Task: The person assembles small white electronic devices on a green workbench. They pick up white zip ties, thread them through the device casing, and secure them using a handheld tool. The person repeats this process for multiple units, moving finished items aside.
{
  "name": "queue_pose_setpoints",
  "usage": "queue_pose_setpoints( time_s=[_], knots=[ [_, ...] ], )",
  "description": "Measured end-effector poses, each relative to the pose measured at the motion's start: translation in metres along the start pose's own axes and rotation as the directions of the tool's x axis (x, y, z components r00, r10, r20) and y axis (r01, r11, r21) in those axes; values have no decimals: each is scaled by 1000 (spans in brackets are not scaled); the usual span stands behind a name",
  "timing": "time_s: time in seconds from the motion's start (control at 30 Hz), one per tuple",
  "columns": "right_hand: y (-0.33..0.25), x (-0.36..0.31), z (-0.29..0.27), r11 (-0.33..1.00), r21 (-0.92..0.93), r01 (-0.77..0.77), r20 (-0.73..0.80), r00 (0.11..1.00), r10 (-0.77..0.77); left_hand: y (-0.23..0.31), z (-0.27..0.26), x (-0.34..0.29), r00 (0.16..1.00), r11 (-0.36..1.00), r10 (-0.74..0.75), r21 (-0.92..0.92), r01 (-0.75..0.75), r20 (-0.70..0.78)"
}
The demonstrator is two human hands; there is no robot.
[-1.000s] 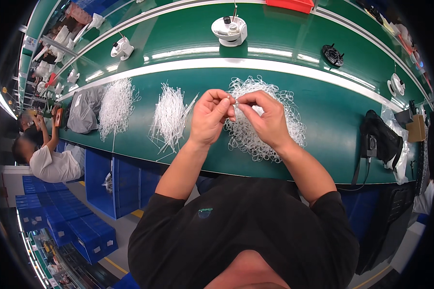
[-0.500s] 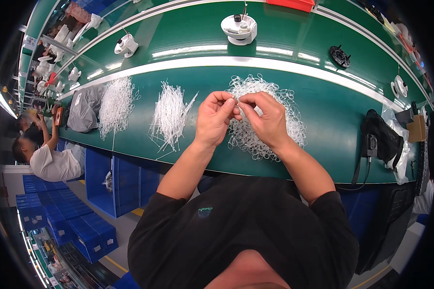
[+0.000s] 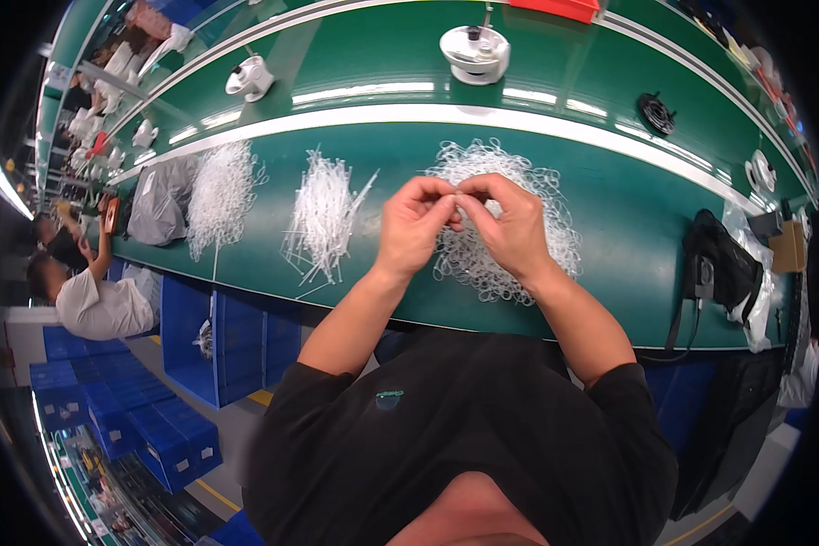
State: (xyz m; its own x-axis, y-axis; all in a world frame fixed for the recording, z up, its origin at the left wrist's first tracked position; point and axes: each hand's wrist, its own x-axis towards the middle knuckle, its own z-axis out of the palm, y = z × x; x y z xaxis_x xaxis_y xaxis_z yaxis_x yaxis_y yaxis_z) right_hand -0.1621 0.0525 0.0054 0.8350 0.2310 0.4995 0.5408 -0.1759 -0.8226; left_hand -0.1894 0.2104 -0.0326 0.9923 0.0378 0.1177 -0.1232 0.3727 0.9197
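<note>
My left hand (image 3: 413, 227) and my right hand (image 3: 511, 227) meet fingertip to fingertip, both closed in a pinch. Whatever is between the fingers is hidden and too small to name. Directly beneath them spreads a heap of white plastic cable ties bent into loops (image 3: 491, 268). To the left of my hands lies a pile of straight white cable ties (image 3: 323, 218), a few sticking out at its edges. Farther left is another heap of looped white ties (image 3: 220, 196). All of these rest on the green worktable (image 3: 619, 264).
Beyond a pale rail, a green belt carries white fan-like units (image 3: 475, 59) and a black round part (image 3: 655, 114). A grey bag (image 3: 159, 205) sits at the left, a black bag (image 3: 723, 264) at the right. Blue crates (image 3: 232, 346) stand lower left, near a seated person (image 3: 109, 305).
My fingertips have drawn closer together, with both hands still pinched over the looped ties. The units on the belt appear shifted slightly right.
</note>
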Motion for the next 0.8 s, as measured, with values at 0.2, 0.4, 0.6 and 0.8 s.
queue_pose_setpoints(
  time_s=[0.2, 0.4, 0.6, 0.8],
  knots=[
    [5, -4, -8, 993, -13, -114, 20, 993, 114, 5, 4, 0, 999, 965, -4, 261, -9, 49],
    [16, 3, -21, 974, -225, 8, 110, 994, 18, 28, -47, 41, 992, 555, 129, 828, -82, 12],
    [20, 0, -33, 968, -250, -22, 94, 994, 47, 42, -129, 74, 971, 14, 155, 984, 180, -180],
    [20, -2, -36, 961, -275, -27, 103, 993, 58, 37, -129, 71, 949, -106, 34, 944, 314, -312]
  ],
)
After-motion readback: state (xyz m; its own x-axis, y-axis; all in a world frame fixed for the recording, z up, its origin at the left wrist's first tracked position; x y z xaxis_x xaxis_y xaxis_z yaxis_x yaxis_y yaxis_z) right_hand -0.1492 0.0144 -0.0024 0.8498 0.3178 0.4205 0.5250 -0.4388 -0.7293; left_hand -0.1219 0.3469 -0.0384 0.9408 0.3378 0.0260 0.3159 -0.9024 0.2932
